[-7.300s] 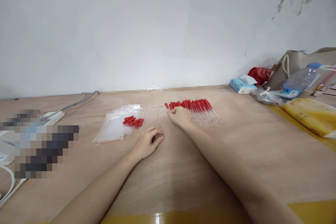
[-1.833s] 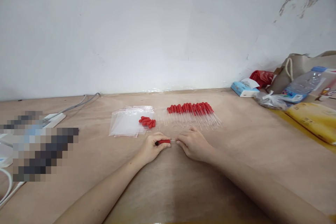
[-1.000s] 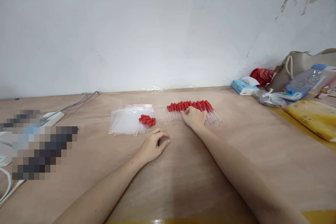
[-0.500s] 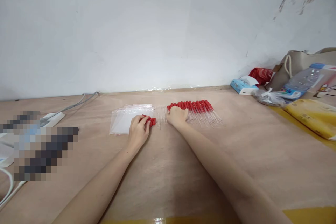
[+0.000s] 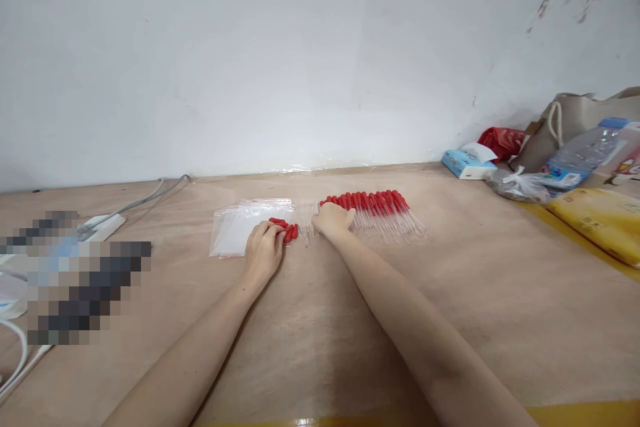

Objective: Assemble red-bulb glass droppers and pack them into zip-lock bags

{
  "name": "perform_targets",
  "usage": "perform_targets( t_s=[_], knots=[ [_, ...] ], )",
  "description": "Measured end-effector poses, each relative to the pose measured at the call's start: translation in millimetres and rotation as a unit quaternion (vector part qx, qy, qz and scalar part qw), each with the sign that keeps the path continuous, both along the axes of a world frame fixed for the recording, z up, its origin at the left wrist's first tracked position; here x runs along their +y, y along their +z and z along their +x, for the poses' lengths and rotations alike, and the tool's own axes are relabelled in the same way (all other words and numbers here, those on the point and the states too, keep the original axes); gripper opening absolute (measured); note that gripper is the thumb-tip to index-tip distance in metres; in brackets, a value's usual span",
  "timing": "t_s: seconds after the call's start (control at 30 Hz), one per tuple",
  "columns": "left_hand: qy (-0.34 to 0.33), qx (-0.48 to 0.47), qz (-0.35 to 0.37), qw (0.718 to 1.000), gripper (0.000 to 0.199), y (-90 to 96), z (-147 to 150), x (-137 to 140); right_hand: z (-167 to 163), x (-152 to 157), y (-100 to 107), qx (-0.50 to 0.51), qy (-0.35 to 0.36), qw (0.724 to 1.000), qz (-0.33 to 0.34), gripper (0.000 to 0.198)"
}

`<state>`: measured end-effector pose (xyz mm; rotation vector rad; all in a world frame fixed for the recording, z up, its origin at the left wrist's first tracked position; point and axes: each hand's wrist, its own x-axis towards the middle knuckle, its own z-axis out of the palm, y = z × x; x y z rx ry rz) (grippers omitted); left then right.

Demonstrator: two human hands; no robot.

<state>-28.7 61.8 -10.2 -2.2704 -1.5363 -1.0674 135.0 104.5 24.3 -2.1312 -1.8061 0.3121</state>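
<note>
With thumb and fingers drawn together, my left hand (image 5: 264,248) pinches at a small heap of red rubber bulbs (image 5: 291,233) on the right edge of the clear plastic bags (image 5: 231,230). Thin clear tubes (image 5: 303,221) lie to the right of that heap. Over the right part of these tubes is my right hand (image 5: 334,219), fingers curled down and closed; what its fingertips grip is hidden. Just past it, a row of droppers (image 5: 380,203) lies side by side, red bulbs away from me and clear stems pointing towards me.
Cables and a power strip (image 5: 107,225) lie at the left, beside blurred-out items. Along the right stand a tissue pack (image 5: 467,164), a knotted plastic bag (image 5: 517,185), a plastic bottle (image 5: 583,153) and a yellow packet (image 5: 600,223). A white wall (image 5: 320,60) bounds the table's back.
My left fingers have drawn back slightly, so more of the red bulbs show. My right hand has shifted a little to the left over the clear tubes.
</note>
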Motion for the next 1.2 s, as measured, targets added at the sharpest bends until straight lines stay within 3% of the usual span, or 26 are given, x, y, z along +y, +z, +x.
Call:
perform_targets(
  t_s=[0.17,0.27,0.43,0.6,0.77,0.9,1.2],
  knots=[
    [0.022,-0.004,-0.002,1.0,0.012,2.3,1,-3,14,-25,3,0.01,0.033,0.996,0.077,0.026],
    [0.013,-0.015,-0.006,1.0,0.011,3.0,4,-5,37,-47,-4,0.072,0.11,0.979,0.153,0.021],
    [0.005,-0.033,-0.013,0.999,0.014,4.7,5,-8,78,-85,-27,0.151,0.233,0.938,0.205,0.014],
    [-0.022,-0.122,-0.015,0.992,0.026,5.4,10,-16,92,-105,-35,0.144,0.248,0.922,0.261,0.024],
    [-0.118,-0.142,-0.116,0.976,0.011,2.4,25,-40,89,-115,-30,0.12,0.253,0.924,0.262,0.017],
    [-0.164,-0.124,-0.196,0.959,0.015,3.4,34,-53,86,-118,-30,0.106,0.283,0.918,0.258,0.017],
    [-0.196,-0.102,-0.183,0.958,0.015,11.4,40,-58,84,-115,-32,0.087,0.312,0.916,0.238,0.018]
  ],
)
